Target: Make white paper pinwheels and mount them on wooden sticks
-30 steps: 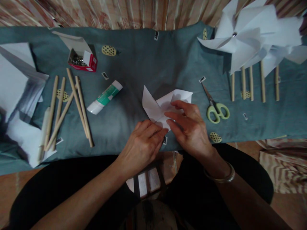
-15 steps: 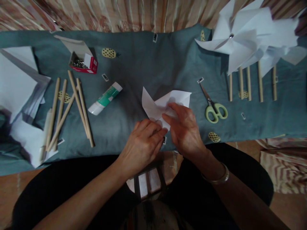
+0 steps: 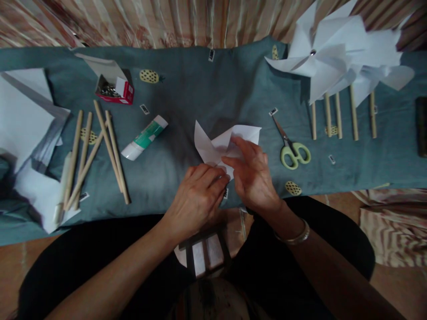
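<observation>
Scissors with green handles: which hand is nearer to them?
Right. The right hand is left of the scissors, not touching; the left hand is farther left, at the paper.

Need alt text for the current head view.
A person's left hand and right hand handle a folded white paper over a teal cloth. Wooden sticks, a green-and-white tube and an open red box lie at left; scissors and white pinwheels at right.

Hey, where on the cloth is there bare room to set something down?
Widest: the cloth beyond the folded paper, between the red box and the pinwheels. Smaller: below the green-and-white tube, between the wooden sticks and your left hand. Crowded: the left end, with white sheets and the wooden sticks, and the upper right, around the pinwheels.
</observation>
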Available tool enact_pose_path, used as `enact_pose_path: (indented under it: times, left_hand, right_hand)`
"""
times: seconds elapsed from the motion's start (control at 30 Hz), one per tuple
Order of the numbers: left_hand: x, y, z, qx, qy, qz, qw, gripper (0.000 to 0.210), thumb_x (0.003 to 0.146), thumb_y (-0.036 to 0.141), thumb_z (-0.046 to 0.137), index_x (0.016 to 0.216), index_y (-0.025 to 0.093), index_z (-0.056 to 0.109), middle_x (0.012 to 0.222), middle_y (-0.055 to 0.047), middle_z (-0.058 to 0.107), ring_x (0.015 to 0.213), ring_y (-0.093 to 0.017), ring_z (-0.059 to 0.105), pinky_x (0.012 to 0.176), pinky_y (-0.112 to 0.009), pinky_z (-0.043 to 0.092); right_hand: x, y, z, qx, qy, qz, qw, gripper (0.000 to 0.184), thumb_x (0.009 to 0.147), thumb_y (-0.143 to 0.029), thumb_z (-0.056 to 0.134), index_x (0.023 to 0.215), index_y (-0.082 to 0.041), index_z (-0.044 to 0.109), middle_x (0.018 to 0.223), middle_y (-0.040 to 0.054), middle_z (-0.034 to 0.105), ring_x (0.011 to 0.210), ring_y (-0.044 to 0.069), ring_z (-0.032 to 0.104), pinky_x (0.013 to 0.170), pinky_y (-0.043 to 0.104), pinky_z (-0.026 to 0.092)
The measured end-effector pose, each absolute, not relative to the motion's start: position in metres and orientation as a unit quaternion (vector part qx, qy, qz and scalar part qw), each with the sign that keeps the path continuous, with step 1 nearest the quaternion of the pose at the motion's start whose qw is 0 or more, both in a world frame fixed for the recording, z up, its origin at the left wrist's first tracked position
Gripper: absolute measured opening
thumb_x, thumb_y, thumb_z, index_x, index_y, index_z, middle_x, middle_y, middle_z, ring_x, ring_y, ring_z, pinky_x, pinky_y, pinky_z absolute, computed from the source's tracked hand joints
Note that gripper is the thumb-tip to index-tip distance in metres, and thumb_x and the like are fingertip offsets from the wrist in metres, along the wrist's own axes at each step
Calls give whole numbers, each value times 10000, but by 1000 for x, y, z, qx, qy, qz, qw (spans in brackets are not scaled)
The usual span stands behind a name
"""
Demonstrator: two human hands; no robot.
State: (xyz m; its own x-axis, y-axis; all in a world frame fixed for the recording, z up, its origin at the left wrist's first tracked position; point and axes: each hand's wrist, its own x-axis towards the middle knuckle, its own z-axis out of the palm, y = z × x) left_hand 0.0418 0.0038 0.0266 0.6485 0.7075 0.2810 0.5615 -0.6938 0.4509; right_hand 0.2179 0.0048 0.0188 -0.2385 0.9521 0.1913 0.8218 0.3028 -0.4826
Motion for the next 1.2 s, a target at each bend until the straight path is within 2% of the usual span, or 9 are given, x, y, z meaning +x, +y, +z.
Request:
enact_pose_path:
  times: [0.17,0.27,0.37,0.5,0.67,0.8,0.9,1.1,1.2]
  left_hand:
    - [42,5,26,898,352,215,156,213,942,190,521,1102,119,644,1098,-114,699,993,-248,597,780,-391,470]
    - [41,5,26,900,345,216,155,224,943,183,519,1120,121,641,1122,-118,696,1002,-247,596,786,-398,468]
    - [38,8,28,903,339,216,150,216,941,171,516,1108,130,646,1106,-108,702,996,-242,598,790,-398,472]
    - [29,16,30,907,333,220,132,185,926,168,539,1070,123,647,1068,-94,709,994,-257,596,796,-409,484]
    - [17,29,28,905,346,231,88,204,889,92,542,1050,163,646,1079,-76,709,1005,-261,599,830,-432,496]
    - [11,37,26,900,356,238,85,223,887,100,511,1018,211,654,1120,-65,694,1038,-266,593,868,-449,485]
    - [12,35,29,901,350,240,93,214,864,114,530,1027,176,653,1156,-98,678,1053,-293,583,878,-475,480]
    - [33,15,37,910,334,222,105,232,910,295,585,1080,150,645,1106,-92,690,1013,-269,588,851,-438,500]
    - [42,9,36,921,321,195,106,213,902,282,606,1042,131,660,1055,-92,704,972,-253,596,837,-415,494]
  right_hand:
    - [230,13,27,-567,-764,170,258,379,869,-123,435,1131,-280,660,1446,23,494,1338,293,450,1094,523,381]
    - [240,23,28,-592,-742,162,269,432,907,-188,447,1302,-314,570,1445,23,508,1369,286,426,1129,521,353]
    - [249,32,28,-600,-741,158,259,442,924,-266,479,1361,-318,523,1394,45,570,1343,283,468,1124,514,368]
    - [257,37,30,-614,-728,148,267,382,915,-302,509,1280,-244,604,1225,88,689,1173,298,616,1035,519,453]
    - [260,31,36,-655,-689,155,270,305,871,-341,594,1144,-241,686,991,55,760,893,266,713,832,430,554]
    - [259,24,37,-680,-666,169,256,289,843,-356,634,1081,-215,716,817,42,756,699,232,704,679,368,553]
    - [258,19,37,-684,-665,173,244,284,834,-370,638,1049,-207,724,749,29,740,630,208,683,602,328,527]
    - [256,14,40,-692,-661,191,221,265,829,-352,638,1033,-208,726,738,20,738,589,172,657,554,281,487]
    - [255,12,41,-695,-654,201,221,260,824,-346,648,1031,-209,725,744,19,742,575,167,649,547,277,482]
